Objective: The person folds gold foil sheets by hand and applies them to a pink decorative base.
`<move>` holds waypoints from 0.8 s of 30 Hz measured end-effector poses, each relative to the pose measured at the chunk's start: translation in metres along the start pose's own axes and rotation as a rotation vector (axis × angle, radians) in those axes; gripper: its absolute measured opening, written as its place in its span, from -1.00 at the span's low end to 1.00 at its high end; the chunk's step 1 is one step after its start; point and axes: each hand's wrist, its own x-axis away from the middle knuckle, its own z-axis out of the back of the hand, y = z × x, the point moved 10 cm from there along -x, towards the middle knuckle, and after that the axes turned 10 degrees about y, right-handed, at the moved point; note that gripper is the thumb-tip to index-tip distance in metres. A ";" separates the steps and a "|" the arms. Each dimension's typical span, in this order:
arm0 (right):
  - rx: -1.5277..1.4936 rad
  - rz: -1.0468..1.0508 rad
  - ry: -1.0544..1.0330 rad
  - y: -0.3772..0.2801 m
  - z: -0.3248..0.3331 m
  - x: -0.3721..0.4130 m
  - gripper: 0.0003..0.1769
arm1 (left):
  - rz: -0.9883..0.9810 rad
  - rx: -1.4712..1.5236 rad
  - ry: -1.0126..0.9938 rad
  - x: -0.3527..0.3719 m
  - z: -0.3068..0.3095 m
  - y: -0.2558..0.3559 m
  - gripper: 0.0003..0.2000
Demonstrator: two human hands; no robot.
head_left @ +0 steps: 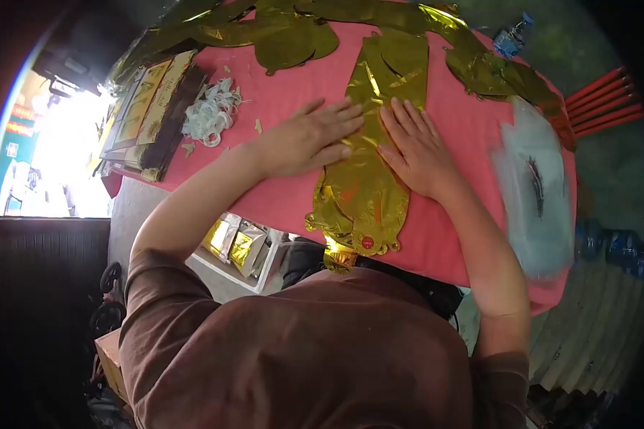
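Observation:
A flat, uninflated gold foil balloon (361, 189) lies lengthwise in front of me on the pink-covered table (286, 75). Its rounded lower end, with small tabs, reaches the near edge, and a shiny folded bit of foil hangs over beside my body. My left hand (309, 139) rests flat at its left side, fingers stretched out and the tips on the foil. From the right, my right hand (421, 154) presses flat on it with fingers extended. Neither hand grips anything. Overlapping foil layers make it hard to tell whether one or several balloons lie there.
More flat gold foil balloons (293, 39) line the far edge. At left are a stack of printed packets (150, 111) and white ribbon coils (211, 113). Clear plastic bags (529, 222) lie at right, near red poles (605, 104). Below left sits a white box (268, 268) holding packets.

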 end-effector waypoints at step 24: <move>-0.137 0.034 0.004 -0.053 0.036 0.076 -0.38 | -0.212 0.252 0.313 0.036 0.038 0.084 -0.71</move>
